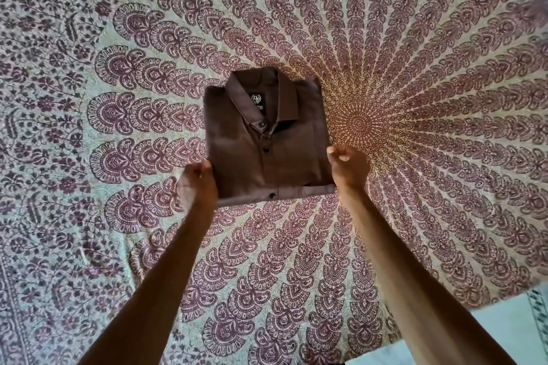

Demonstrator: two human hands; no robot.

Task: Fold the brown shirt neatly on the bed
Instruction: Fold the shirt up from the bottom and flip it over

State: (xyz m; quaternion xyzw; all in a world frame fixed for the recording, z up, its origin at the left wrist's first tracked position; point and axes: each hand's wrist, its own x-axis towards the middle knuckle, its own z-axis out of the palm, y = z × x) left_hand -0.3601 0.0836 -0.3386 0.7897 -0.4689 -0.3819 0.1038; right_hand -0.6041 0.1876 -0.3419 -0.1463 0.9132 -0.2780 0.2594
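Observation:
The brown shirt [267, 145] lies in the middle of the bed as a compact rectangle, collar away from me, buttons up the front and a black label inside the collar. My left hand [197, 184] is closed on its left edge near the lower corner. My right hand [347, 166] is closed on the right edge at about the same height. Both arms reach out straight from the bottom of the view. The shirt's lower hem shows a lighter folded layer under the top panel.
A bedspread [118, 115] with a purple and cream mandala print covers the bed. Its near right edge [444, 314] drops off to a pale floor at the bottom right. A dark fabric shape sits in the top right corner.

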